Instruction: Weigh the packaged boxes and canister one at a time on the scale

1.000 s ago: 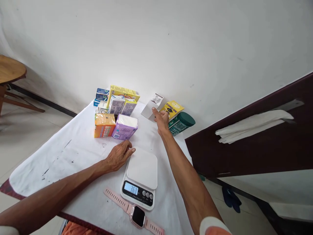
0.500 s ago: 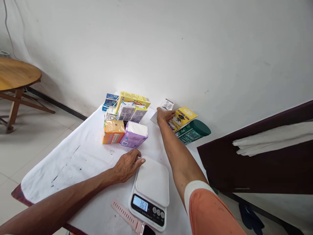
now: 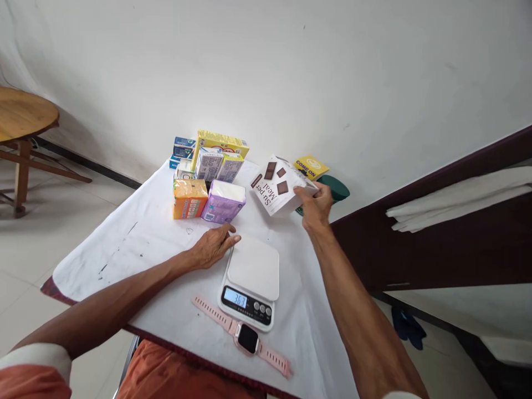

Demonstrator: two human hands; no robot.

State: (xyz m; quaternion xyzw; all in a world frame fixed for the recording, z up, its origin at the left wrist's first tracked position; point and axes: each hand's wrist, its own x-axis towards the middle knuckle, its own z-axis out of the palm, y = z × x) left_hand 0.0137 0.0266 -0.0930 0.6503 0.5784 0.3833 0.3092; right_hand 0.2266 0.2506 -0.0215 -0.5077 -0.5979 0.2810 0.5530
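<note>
My right hand [image 3: 317, 206] grips one end of a white carton [image 3: 277, 187] printed "Su-per Meal" with brown chocolate squares. The carton is tilted, its printed face toward me. Partly behind it are a yellow "COME ON" box [image 3: 312, 165] and a dark green tub [image 3: 336, 188]. My left hand [image 3: 213, 244] rests at the far left corner of a white kitchen scale [image 3: 253, 269], thumb apart from the fingers and nothing held. The scale's display reads 363, with its platform bare. A smartwatch with a pink strap [image 3: 247, 338] lies in front of the scale.
Left of the scale's far end stand an orange tissue pack [image 3: 190, 199] and a purple tissue pack [image 3: 224, 202]. Behind them are a large yellow box [image 3: 222, 142], smaller cartons and blue boxes [image 3: 184, 147]. The white-covered table [image 3: 124, 249] meets the wall; a round wooden table [image 3: 25, 113] is far left.
My right hand has taken the white carton from beside the yellow box and brought it up and nearer, turning its printed face into view. My left hand stays by the scale. The camera view has shifted.
</note>
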